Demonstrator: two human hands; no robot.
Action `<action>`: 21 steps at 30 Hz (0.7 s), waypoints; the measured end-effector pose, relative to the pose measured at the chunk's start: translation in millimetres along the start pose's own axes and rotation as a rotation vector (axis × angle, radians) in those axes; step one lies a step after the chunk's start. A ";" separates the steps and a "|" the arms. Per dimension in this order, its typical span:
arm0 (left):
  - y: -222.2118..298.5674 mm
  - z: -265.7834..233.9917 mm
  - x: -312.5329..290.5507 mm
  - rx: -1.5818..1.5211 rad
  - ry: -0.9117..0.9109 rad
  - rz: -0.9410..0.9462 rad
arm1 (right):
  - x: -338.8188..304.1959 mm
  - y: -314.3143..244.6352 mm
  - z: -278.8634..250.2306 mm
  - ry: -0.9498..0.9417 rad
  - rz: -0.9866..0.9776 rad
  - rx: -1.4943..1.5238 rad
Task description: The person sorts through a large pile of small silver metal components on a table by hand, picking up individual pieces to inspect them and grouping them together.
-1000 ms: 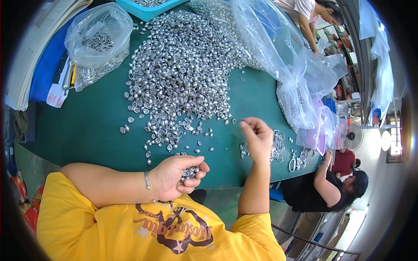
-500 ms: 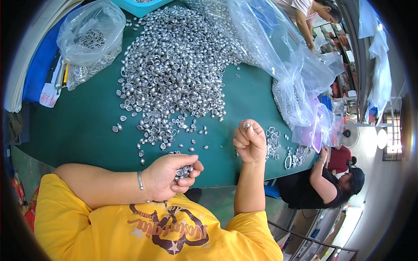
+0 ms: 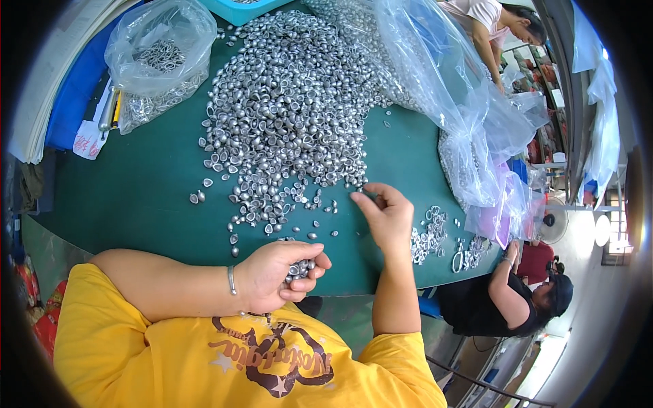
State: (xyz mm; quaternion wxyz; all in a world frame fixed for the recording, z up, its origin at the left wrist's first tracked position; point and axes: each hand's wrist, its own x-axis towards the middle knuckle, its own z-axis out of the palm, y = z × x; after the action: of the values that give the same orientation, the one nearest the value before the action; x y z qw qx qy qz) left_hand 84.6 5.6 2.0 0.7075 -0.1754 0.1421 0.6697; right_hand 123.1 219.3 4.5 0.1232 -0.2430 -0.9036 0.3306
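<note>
My left hand (image 3: 275, 275) is cupped palm up near the table's front edge, its fingers curled around a handful of small silver metal cup-shaped pieces (image 3: 299, 269). Farther right, my right hand (image 3: 391, 217) reaches to the lower right edge of a big heap of the same metal pieces (image 3: 286, 109). Its thumb and forefinger come close together beside the outermost pieces; whether one is between the fingertips is too small to tell. A few loose pieces (image 3: 312, 236) lie on the green table between my hands.
Silver rings and links (image 3: 428, 234) lie right of my right hand. A clear bag of metal parts (image 3: 160, 68) stands at the far left, beside a blue tub (image 3: 238, 9). Large clear plastic sheeting (image 3: 469, 122) covers the right side. Co-workers (image 3: 490, 299) sit beyond the table's right end.
My right hand has turned over and lowered to the heap's edge; the small metal piece seen earlier at its fingertips no longer shows. My left hand still holds its handful. The view has shifted slightly.
</note>
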 end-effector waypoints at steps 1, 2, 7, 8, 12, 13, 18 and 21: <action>0.3 0.1 -0.2 0.008 0.001 0.000 | -1.0 -1.1 4.0 0.021 -0.026 -0.025; 0.5 0.3 -0.5 0.017 0.002 -0.001 | -1.3 -3.9 6.1 0.043 -0.052 -0.050; 0.8 1.8 -0.9 0.022 0.011 -0.004 | -4.1 6.6 -6.1 -0.069 -0.180 0.223; 0.9 1.3 -0.4 0.023 0.017 -0.005 | -4.8 7.7 -8.9 -0.107 -0.199 0.318; 1.5 1.8 -1.6 -0.007 0.004 0.004 | -5.4 16.5 -7.9 -0.200 -0.217 0.749; 1.8 1.6 -1.3 0.001 0.001 0.000 | -5.4 15.7 -10.1 -0.278 -0.084 1.050; 2.3 2.7 0.1 0.028 0.019 -0.006 | 8.3 10.4 -23.0 -0.385 0.226 1.449; 3.2 2.2 0.0 0.014 0.020 -0.011 | 12.7 -0.2 0.3 -0.036 0.022 0.265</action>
State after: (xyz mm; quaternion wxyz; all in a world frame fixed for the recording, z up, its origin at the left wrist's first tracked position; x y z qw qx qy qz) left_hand 81.3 6.7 3.8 0.7109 -0.1781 0.1527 0.6630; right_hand 112.1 225.6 5.3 0.1343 -0.2283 -0.8513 0.4529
